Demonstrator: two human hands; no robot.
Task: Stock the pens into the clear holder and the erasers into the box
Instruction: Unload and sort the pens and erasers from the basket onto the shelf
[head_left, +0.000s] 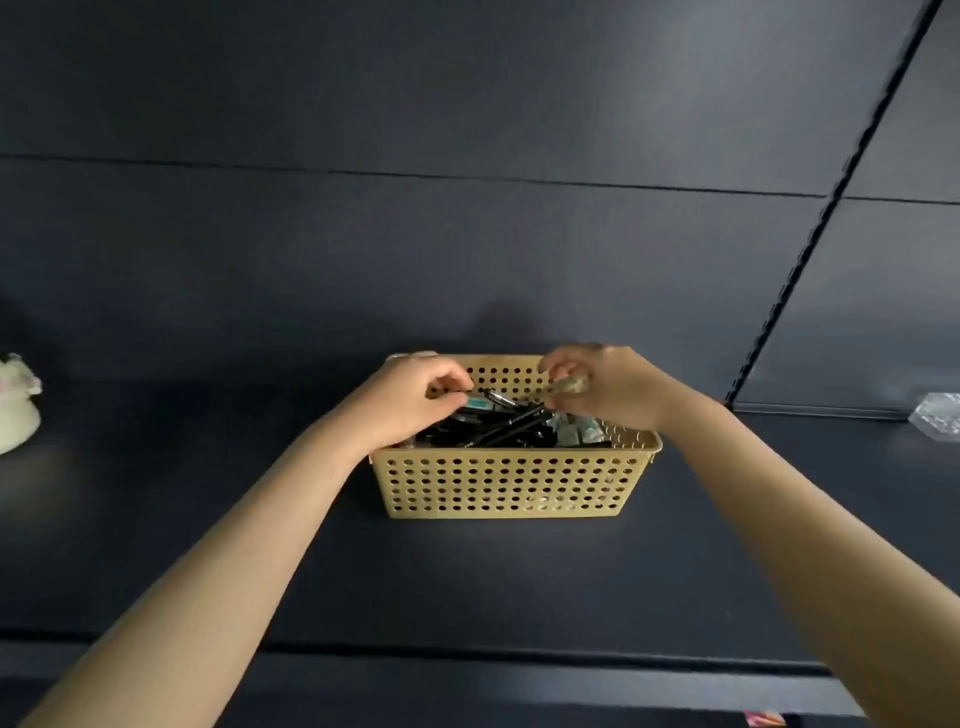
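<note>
Pens (493, 428) lie flat, L–R axis (in basket (504, 483)).

A dark, matte shelf (519, 577) runs the full width of the view, backed by a panel (467, 260) of the same dark colour. Its front edge shows as a thin black line low in the picture. Near the middle, towards the back, a tan plastic basket (498, 483) with rows of round holes in its walls stands flat on it. Well apart at the far left edge sits a pale cream, soft-looking object (15, 410), cut off by the frame. At the far right edge, near the back panel, lies a piece of clear crinkled plastic (937, 415), too blurred to identify further.
</note>
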